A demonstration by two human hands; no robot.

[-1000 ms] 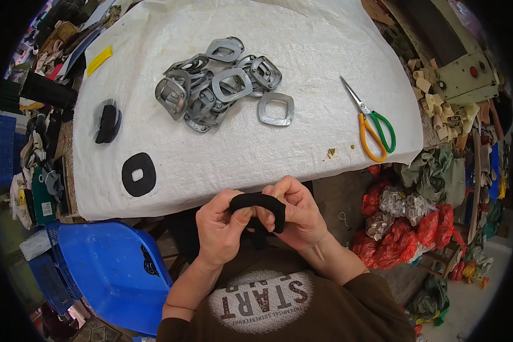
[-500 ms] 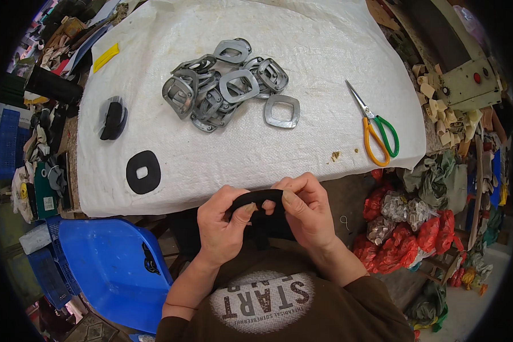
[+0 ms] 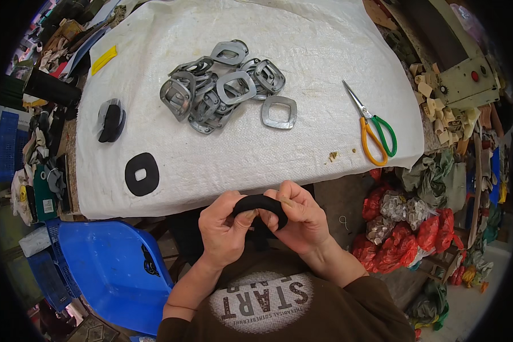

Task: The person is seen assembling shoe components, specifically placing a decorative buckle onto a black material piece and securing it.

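Observation:
My left hand [image 3: 225,231] and my right hand [image 3: 300,219] both grip a black covered ring piece [image 3: 260,203], held in front of my chest just below the table's near edge. The piece arches between my thumbs and fingers. On the white sheet over the table [image 3: 222,165] lies a pile of several grey metal buckle frames [image 3: 219,85], with one frame [image 3: 279,112] lying apart to its right. A flat black oval with a square hole [image 3: 141,174] rests near the front left. A small stack of black pieces [image 3: 110,121] sits further back left.
Scissors with orange and green handles [image 3: 375,132] lie at the table's right. A blue plastic chair [image 3: 105,268] stands at my lower left. Red bags with scraps [image 3: 404,228] pile up on the right. A yellow strip [image 3: 104,60] lies at the far left.
My hands have kept working the black piece in place, bending it into a tighter arch. The view shifted slightly; nothing on the table moved.

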